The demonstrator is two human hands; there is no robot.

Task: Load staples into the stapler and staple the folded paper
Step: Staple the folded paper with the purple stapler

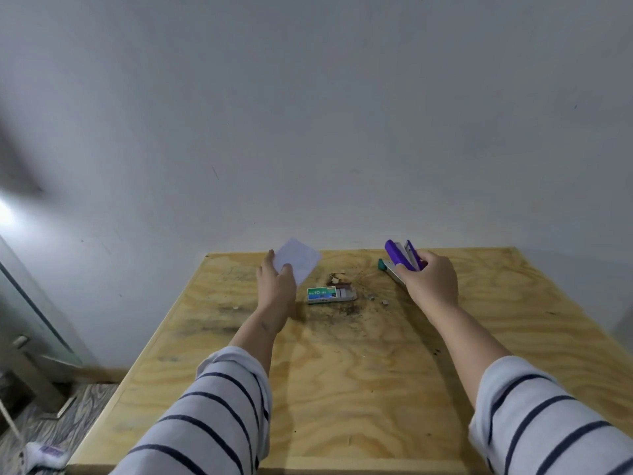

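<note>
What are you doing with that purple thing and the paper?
A person at a wooden table holds a piece of white paper in the left hand and grips a purple stapler, swung open, in the right hand. A small box of staples lies slid open between the hands. Nothing looks stapled yet.

Across the far half of a plywood table [342,389], a half-open staple box [330,295] and small scraps [378,299] beside it sit between a left hand [277,286] holding folded paper [298,264] and a right hand [431,281] gripping a purple stapler [400,257]. The near half lies open between the striped sleeves [219,406]. A wall [342,132] closes off the far edge just behind the hands.
</note>
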